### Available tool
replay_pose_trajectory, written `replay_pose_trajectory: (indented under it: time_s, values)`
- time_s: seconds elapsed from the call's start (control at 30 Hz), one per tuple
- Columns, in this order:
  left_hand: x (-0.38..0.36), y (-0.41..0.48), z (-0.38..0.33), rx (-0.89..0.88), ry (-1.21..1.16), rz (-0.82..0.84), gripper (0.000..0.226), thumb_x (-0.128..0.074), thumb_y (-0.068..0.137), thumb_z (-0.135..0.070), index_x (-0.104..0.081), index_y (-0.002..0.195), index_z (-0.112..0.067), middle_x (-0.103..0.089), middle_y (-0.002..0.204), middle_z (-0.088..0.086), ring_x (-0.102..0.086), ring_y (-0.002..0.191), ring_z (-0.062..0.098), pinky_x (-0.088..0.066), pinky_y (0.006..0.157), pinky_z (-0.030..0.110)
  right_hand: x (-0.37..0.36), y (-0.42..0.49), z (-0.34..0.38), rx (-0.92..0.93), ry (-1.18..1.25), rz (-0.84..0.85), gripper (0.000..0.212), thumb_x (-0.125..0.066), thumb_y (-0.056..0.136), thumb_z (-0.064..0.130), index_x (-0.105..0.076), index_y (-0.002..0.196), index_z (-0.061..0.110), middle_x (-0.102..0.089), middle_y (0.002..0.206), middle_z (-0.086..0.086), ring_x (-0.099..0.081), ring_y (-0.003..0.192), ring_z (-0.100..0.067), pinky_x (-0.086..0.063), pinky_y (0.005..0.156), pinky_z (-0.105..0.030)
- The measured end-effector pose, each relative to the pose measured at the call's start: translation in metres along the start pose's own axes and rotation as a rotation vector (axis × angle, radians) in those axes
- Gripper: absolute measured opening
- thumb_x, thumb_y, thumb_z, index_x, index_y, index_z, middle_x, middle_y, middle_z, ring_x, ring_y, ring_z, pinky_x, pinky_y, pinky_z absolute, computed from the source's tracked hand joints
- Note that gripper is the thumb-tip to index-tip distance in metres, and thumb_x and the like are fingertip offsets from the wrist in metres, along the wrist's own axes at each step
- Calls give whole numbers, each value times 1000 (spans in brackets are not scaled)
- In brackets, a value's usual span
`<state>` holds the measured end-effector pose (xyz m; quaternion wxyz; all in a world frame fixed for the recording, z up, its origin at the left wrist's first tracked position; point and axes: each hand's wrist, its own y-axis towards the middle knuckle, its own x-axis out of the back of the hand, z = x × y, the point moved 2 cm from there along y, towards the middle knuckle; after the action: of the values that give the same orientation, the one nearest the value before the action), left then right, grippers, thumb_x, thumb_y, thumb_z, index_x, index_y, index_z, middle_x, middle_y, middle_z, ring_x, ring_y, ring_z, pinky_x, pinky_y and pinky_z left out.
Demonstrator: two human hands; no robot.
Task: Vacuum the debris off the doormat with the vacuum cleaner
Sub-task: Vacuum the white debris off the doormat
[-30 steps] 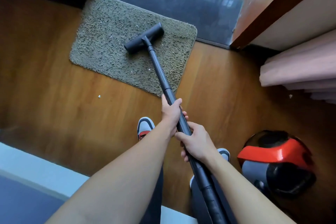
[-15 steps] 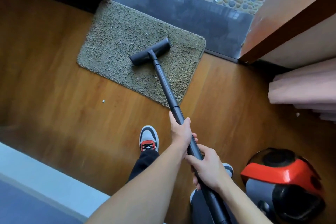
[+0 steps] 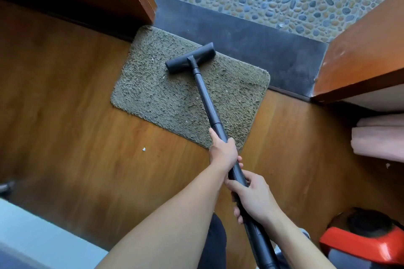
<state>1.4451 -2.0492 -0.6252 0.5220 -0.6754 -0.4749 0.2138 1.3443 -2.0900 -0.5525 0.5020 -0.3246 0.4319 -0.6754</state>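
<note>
Fingers (image 3: 230, 141) of the left hand (image 3: 223, 153) curl round the black wand (image 3: 207, 102); just behind it the right hand (image 3: 255, 199) grips the wand too. The wand slants forward to the nozzle (image 3: 190, 58), flat on the mat's (image 3: 157, 98) far part. The mat lies on the wood floor (image 3: 65, 116) against a dark threshold (image 3: 262, 50). The red vacuum (image 3: 360, 244) sits right.

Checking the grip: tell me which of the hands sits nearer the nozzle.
The left hand, gripping the wand just below its collar; the right hand grips farther back.

Bare forearms (image 3: 175, 214), dark trousers (image 3: 215, 244).
</note>
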Motion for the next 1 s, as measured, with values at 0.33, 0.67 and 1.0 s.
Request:
replay_pose_trajectory:
  time_s: [0.33, 0.67, 1.0]
  values:
    - [6, 2, -16, 8, 20, 5, 73, -39, 102, -20, 5, 156, -39, -61, 93, 11, -59, 54, 20, -63, 66, 43, -3, 5, 13, 16, -6, -22, 11, -61, 93, 15, -56, 84, 8, -56, 56, -9, -53, 43, -28, -47, 43, -30]
    - [-74, -76, 74, 66, 66, 47, 75, -38, 101, -18, 9, 156, -38, -54, 85, 1, -59, 50, 16, -62, 61, 40, 65, -62, -91, -35, -91, 7, 9, -60, 96, 16, -58, 92, 8, -56, 54, -10, -55, 41, -28, -47, 40, -30]
    - [-142, -133, 134, 80, 66, 101, 75, -39, 101, -23, 11, 156, -37, -59, 84, 3, -63, 53, 16, -63, 68, 43, 122, -122, -151, -87, -151, -5, 9, -65, 93, 20, -64, 98, 13, -60, 52, -13, -55, 40, -27, -44, 39, -26]
